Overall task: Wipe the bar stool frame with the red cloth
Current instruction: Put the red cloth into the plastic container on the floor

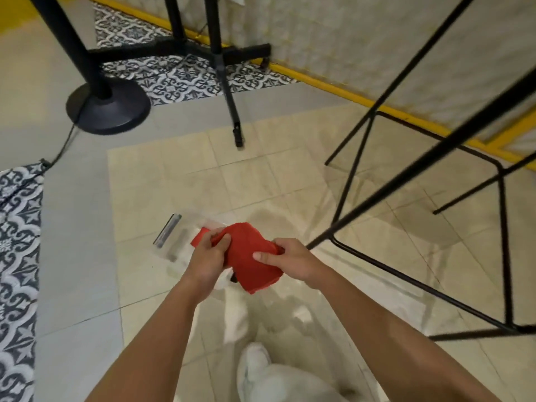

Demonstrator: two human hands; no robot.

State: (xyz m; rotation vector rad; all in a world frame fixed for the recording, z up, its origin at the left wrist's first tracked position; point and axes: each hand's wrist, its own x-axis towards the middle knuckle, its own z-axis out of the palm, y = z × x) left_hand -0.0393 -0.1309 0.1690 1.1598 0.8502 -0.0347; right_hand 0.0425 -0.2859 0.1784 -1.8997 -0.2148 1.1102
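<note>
The red cloth (251, 256) is gripped between the left hand (209, 256) and right hand (293, 261) above the tiled floor (162, 181), and is best bunched firmly before the bar stool frame (435, 152), right, is wiped.

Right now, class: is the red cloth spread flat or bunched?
Bunched: the red cloth sits folded between the left hand and right hand.

Person w/ bare forearms, no sleeves showing, left hand (206, 254) & right hand (293, 258) ungloved, pale trousers (290, 381), white shoe (255, 358).
</note>
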